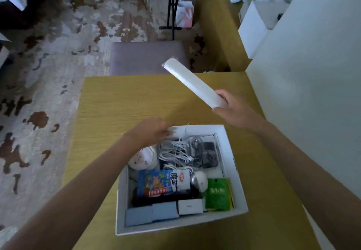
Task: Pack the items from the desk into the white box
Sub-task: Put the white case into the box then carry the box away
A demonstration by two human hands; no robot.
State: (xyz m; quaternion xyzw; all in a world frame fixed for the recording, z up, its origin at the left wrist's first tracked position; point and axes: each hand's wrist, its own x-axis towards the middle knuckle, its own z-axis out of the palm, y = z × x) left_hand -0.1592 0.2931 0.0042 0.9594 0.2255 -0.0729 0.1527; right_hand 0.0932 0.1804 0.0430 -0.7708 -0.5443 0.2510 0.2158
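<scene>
Wooden desk [117,103], patterned carpet [58,64] beyond

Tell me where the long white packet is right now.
Head view, right of centre: the right hand grips the long white packet by its near end, in the air over the desk, beyond the far right corner of the white box.

bare desk [117,103] beyond the white box [229,152]; box interior crowded; wall [312,73] close on the right
</scene>
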